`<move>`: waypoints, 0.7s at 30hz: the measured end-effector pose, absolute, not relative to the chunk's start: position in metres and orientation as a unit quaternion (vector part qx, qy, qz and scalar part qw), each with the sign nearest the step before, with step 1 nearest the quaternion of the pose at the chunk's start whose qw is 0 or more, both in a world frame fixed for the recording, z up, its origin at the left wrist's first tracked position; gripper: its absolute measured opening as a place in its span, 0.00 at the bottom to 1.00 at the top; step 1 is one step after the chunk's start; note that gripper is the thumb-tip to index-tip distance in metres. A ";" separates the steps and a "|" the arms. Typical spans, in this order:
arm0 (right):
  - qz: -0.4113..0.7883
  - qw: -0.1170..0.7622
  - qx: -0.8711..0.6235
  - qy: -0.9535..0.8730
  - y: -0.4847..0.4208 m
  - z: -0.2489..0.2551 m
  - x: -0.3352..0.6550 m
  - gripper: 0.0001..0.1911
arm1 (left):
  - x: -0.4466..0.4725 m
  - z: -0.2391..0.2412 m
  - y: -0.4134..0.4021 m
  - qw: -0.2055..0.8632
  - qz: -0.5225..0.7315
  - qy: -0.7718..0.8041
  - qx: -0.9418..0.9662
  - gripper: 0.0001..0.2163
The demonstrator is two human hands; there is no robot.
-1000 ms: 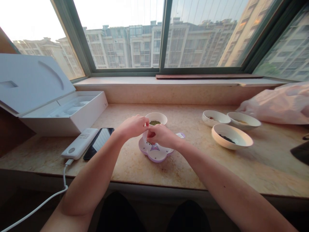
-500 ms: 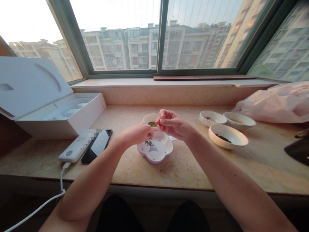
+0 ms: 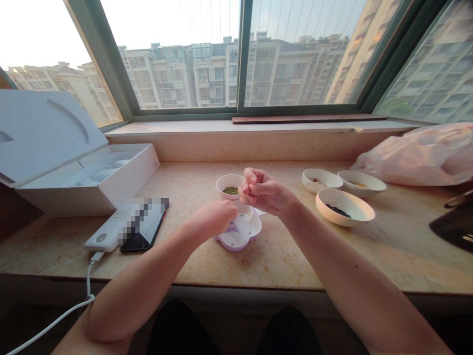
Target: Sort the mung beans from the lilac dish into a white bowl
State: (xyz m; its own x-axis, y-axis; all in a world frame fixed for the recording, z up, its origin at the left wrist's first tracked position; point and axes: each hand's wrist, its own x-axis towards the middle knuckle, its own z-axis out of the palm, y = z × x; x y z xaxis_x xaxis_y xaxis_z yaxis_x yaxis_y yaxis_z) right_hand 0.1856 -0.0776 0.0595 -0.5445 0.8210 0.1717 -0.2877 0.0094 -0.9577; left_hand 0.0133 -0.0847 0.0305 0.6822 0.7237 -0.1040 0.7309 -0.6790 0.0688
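My left hand [image 3: 216, 218] hangs over the left part of a white, flower-shaped dish [image 3: 244, 235] with a purple rim and a cartoon print. Its fingers are closed and point away from me, so whatever they hold is hidden. Behind the dish stands a white bowl [image 3: 223, 181] with green beans [image 3: 230, 190] in it, apparently mung beans. Just to the right of that bowl, my right hand [image 3: 263, 191] is raised with thumb and fingers pressed together. Anything in that pinch is too small to make out. The left hand covers the dish's left side.
At the right are a white bowl of black bits [image 3: 345, 209] and two smaller bowls [image 3: 321, 181], [image 3: 364, 185] behind it. A plastic bag [image 3: 421, 153] lies beyond them. Leftward are an open white box [image 3: 125, 175], a phone [image 3: 142, 234] and a cabled power bank [image 3: 101, 239].
My left hand has come down and nearer to me, now covering the green beans seen in the dish before. The right hand stays nearly in place. The whole view has shifted slightly.
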 end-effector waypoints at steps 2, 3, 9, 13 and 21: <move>0.665 0.418 -0.219 -0.578 -0.077 0.059 0.186 0.31 | 0.016 0.028 -0.085 0.028 -0.040 0.406 0.913 0.14; 0.664 0.418 -0.218 -0.580 -0.077 0.059 0.186 0.31 | 0.017 0.027 -0.086 0.017 -0.041 0.406 0.913 0.14; 0.640 0.416 -0.233 -0.602 -0.074 0.057 0.187 0.30 | 0.024 0.018 -0.085 -0.019 -0.032 0.383 0.923 0.12; 0.637 0.416 -0.227 -0.608 -0.074 0.055 0.187 0.28 | 0.026 0.014 -0.082 -0.030 -0.028 0.374 0.927 0.11; 0.659 0.450 -0.194 -0.570 -0.068 0.054 0.185 0.21 | 0.025 0.011 -0.080 -0.040 -0.001 0.356 0.934 0.11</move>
